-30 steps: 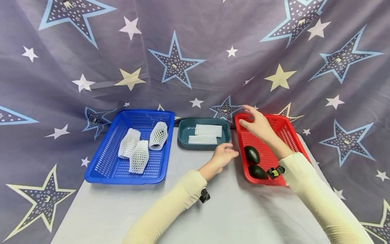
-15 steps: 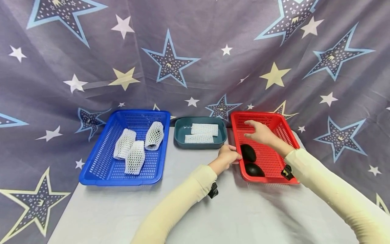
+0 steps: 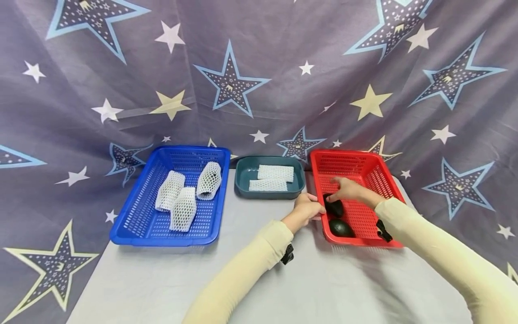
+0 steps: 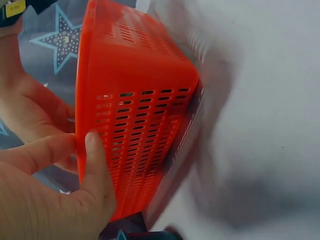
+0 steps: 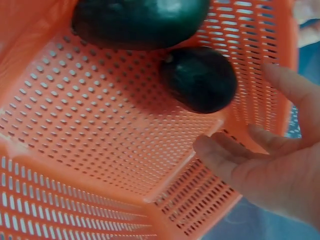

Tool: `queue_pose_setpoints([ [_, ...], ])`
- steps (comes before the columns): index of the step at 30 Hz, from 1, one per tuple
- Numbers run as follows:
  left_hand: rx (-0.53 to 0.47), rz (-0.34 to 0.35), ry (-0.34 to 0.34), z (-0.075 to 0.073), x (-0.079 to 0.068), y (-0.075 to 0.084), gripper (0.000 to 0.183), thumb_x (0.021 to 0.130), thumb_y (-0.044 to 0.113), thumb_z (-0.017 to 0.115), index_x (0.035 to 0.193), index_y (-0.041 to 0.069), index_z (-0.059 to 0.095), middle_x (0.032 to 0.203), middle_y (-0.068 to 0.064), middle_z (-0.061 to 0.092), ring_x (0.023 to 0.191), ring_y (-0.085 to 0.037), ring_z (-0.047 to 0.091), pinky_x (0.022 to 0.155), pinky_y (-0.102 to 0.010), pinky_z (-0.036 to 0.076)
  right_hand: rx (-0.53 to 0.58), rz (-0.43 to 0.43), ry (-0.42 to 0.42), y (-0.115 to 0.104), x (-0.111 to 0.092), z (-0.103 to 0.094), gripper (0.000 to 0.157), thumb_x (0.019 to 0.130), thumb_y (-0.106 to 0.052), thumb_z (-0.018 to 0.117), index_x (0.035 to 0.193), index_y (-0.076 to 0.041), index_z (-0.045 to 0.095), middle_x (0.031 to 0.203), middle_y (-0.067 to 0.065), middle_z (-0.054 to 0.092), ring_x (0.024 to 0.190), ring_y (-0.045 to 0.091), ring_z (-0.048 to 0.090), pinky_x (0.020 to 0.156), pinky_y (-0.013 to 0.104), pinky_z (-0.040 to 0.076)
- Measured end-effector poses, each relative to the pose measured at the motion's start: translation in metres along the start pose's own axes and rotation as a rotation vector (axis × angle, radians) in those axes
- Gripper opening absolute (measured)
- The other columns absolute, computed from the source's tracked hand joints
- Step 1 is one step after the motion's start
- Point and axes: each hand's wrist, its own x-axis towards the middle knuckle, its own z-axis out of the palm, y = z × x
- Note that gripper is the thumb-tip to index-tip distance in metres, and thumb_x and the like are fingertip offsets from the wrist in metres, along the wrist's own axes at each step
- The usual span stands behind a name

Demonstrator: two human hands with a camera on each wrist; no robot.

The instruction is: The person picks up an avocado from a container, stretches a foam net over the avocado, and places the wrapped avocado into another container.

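red basket (image 3: 366, 168) | table, right | two dark avocados (image 3: 335, 208) inside, side by side

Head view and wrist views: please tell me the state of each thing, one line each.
Red basket: on table, left rim gripped.
Left hand: holds basket rim.
Right hand: open, over far avocado.
Far avocado: lying in red basket.
Near avocado: lying in red basket.
Blue basket: holds three filled foam nets.
Green tray: holds two flat nets.
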Motion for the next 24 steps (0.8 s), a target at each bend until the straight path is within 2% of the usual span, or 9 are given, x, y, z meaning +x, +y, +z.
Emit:
queue_pose_setpoints([
  [5,-0.002,-0.002,0.005,0.002,-0.002,0.001,0.038,0.074,-0.018,0.073,0.106,-0.002,0.06,0.091,-0.008,0.06,0.081,-0.028,0.075,0.07,-0.036,0.064,0.045,0.033,-0.072,0.002,0.004,0.006,0.088,0.086,-0.012,0.078,0.149,0.02,0.026,0.153,0.042,0.031,0.14,0.053,0.037,0.113,0.06,0.041],
  [12,0.004,0.0,0.012,0.002,-0.002,0.0,0.033,0.074,-0.017,0.073,0.098,0.002,0.059,0.087,-0.007,0.06,0.078,-0.026,0.075,0.065,-0.034,0.064,0.089,0.12,-0.127,0.001,0.007,0.011,0.091,0.089,-0.015,0.076,0.151,0.02,0.018,0.153,0.043,0.028,0.129,0.051,0.049,0.1,0.059,0.052],
  [16,-0.006,0.0,0.01,0.002,-0.001,0.0,0.033,0.074,-0.018,0.073,0.097,0.002,0.059,0.087,-0.007,0.059,0.078,-0.027,0.075,0.065,-0.034,0.064,0.099,0.175,-0.14,0.007,0.012,0.014,0.089,0.088,-0.015,0.076,0.148,0.022,0.023,0.148,0.042,0.035,0.122,0.047,0.056,0.095,0.057,0.056],
  [19,-0.013,-0.001,0.01,0.001,-0.001,-0.001,0.034,0.074,-0.018,0.072,0.099,0.001,0.059,0.088,-0.008,0.058,0.081,-0.03,0.075,0.066,-0.034,0.064,0.106,0.205,-0.146,0.012,0.015,0.016,0.081,0.086,-0.016,0.077,0.142,0.023,0.033,0.137,0.04,0.047,0.113,0.042,0.063,0.09,0.054,0.059],
  [24,-0.023,0.001,0.006,0.001,-0.001,-0.002,0.035,0.075,-0.018,0.072,0.102,0.0,0.06,0.088,-0.009,0.06,0.085,-0.032,0.076,0.068,-0.036,0.064,0.148,0.218,-0.153,0.016,0.016,0.018,0.07,0.085,-0.015,0.078,0.134,0.022,0.042,0.125,0.035,0.055,0.105,0.036,0.064,0.09,0.056,0.059],
])
